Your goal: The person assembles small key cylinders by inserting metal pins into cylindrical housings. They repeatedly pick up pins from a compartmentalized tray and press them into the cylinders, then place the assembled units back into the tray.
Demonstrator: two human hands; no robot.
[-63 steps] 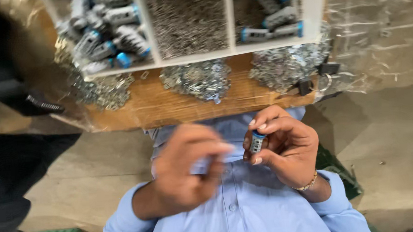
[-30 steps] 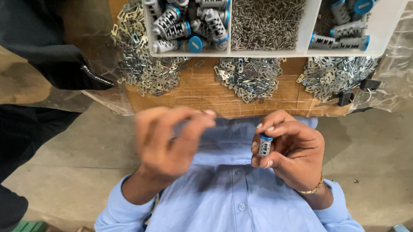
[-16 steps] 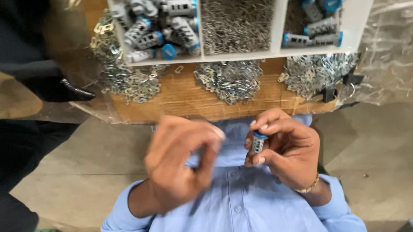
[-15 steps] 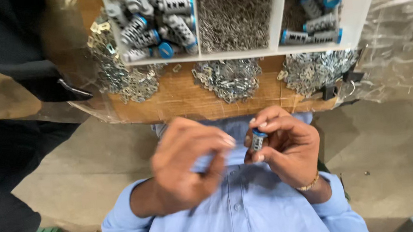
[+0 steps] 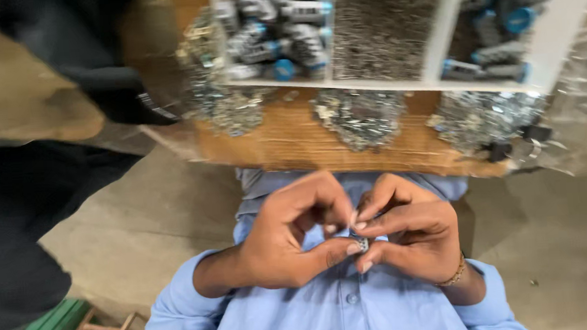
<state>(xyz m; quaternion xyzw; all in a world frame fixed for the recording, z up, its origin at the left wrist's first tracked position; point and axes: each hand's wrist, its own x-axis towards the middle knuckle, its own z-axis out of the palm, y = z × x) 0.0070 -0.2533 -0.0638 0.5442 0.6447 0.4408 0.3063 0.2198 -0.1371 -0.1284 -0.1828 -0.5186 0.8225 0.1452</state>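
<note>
workshop | parts tray | metal clip piles | cardboard bench

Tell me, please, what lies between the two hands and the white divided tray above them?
In the head view, a brown cardboard sheet with three heaps of small metal parts lies between the hands and the white tray.

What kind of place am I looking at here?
Probably a small assembly workshop. A white divided tray holds grey and blue cylindrical parts, heaps of small metal pieces lie on a cardboard-covered bench, and both hands pinch one small part.
</note>
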